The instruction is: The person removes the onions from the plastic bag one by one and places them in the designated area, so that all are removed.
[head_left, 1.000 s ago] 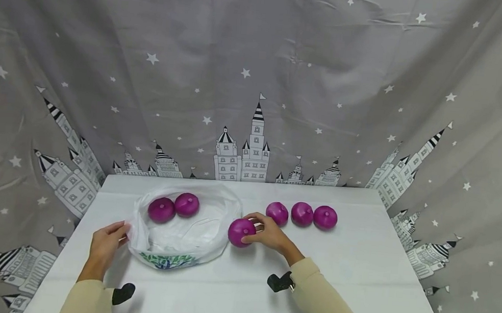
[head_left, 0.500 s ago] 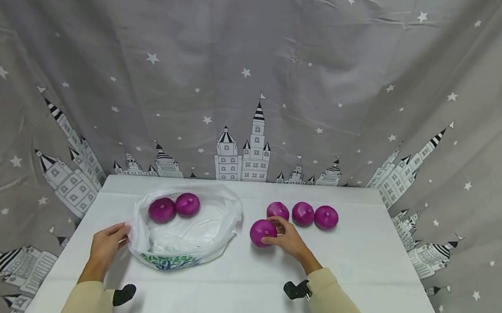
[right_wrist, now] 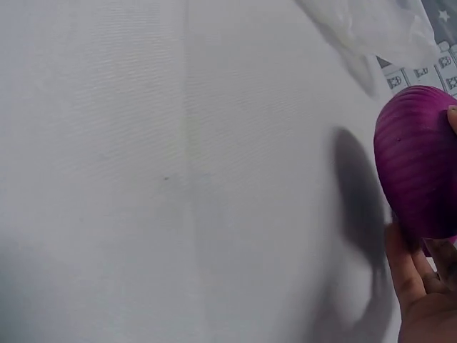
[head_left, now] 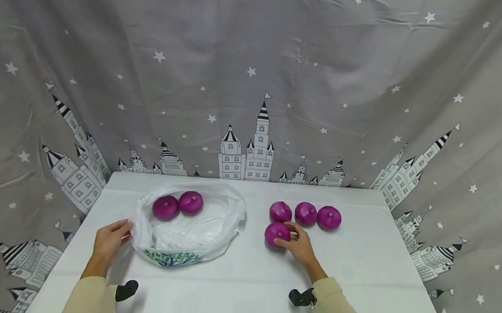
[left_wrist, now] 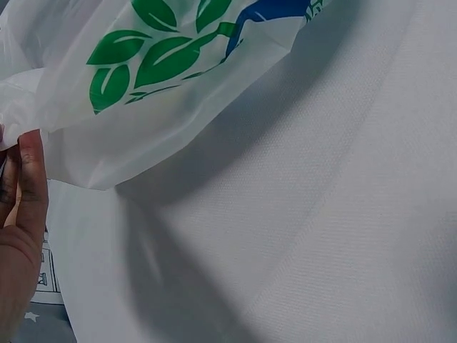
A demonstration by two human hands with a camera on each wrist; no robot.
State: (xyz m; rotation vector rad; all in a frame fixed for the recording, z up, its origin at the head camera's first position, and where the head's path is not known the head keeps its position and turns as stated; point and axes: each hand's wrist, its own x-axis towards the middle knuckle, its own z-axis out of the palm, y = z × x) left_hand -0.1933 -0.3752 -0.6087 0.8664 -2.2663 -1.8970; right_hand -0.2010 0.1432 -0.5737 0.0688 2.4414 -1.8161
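Note:
My right hand (head_left: 300, 246) grips a purple onion (head_left: 276, 235), just in front of the left onion (head_left: 280, 211) of a row of three. In the right wrist view, the gripped onion (right_wrist: 414, 161) shows fine ridges, with fingers and thumb around its side; its shadow falls beside it on the cloth. On the left, my left hand (head_left: 109, 243) pinches the near-left edge of a white plastic bag (head_left: 172, 258) printed with green leaves. The bag lies spread wide, and two onions (head_left: 165, 208) sit inside. Part of the left hand (left_wrist: 25, 200) is cut off in the left wrist view.
The middle onion (head_left: 306, 214) and the right onion (head_left: 329, 217) of the row stand side by side toward the back. A white cloth covers the table (head_left: 222, 301). Behind its back edge hangs a grey curtain (head_left: 260, 44) with castles and stars.
The right hand has carried its onion rightward, away from the bag's right side to just before the row. The left hand keeps its hold on the bag. The head view has shifted slightly.

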